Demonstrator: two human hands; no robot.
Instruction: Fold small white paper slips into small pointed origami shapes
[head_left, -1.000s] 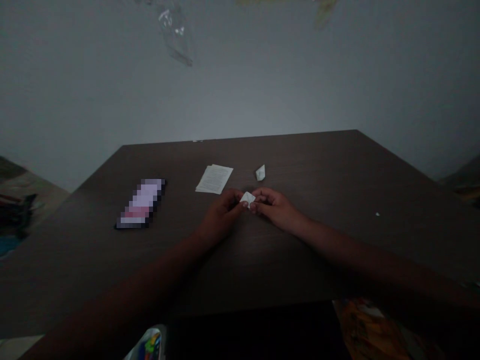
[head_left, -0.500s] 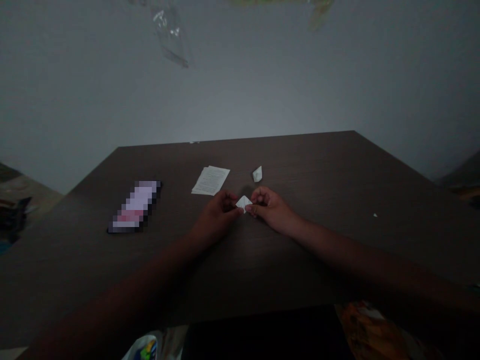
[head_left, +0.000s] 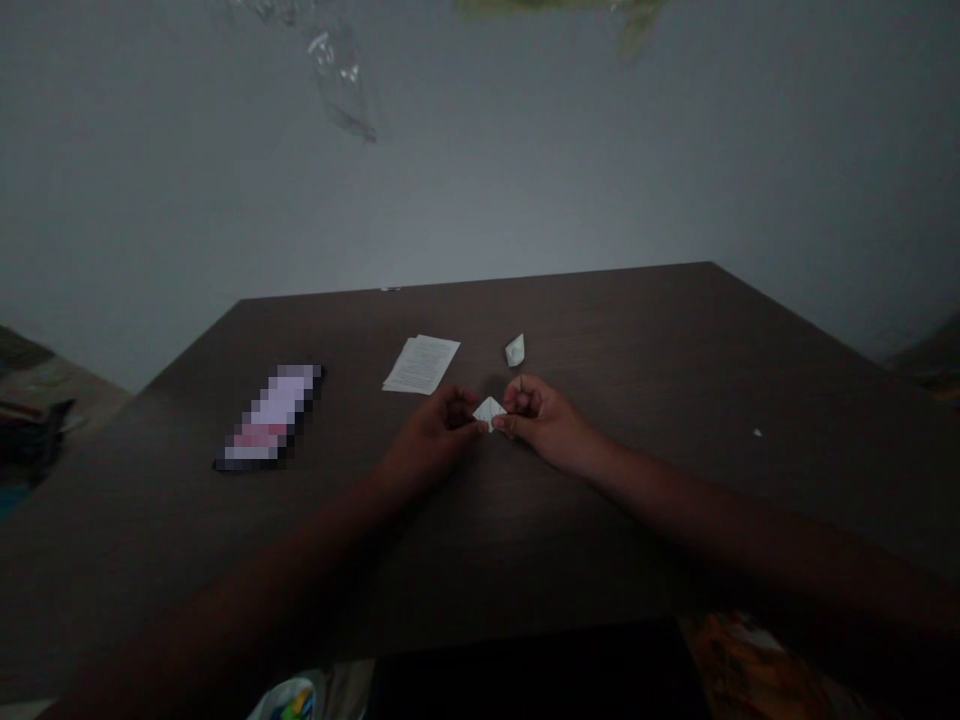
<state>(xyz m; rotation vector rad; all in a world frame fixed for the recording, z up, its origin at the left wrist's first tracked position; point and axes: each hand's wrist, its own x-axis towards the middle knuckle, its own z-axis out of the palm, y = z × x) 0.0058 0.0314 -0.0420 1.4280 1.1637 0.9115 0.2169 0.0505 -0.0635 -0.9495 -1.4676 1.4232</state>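
Observation:
On the dark wooden table [head_left: 637,520], my left hand [head_left: 431,440] and my right hand [head_left: 544,418] meet at the middle. Both pinch a small folded piece of white paper [head_left: 489,411] between their fingertips, low over the tabletop. My fingers are curled closed on each side of it. A second small folded white paper [head_left: 515,350] lies on the table just behind my right hand. A flat printed sheet [head_left: 421,364] lies behind my left hand.
A blurred-out rectangular thing [head_left: 270,417] lies on the table to the left. A tiny white scrap [head_left: 757,433] sits at the right. A grey wall [head_left: 480,180] rises behind the table's far edge. Colourful items show below the near edge.
The hands have stayed almost in place, with small finger shifts on the folded paper. The view has moved slightly.

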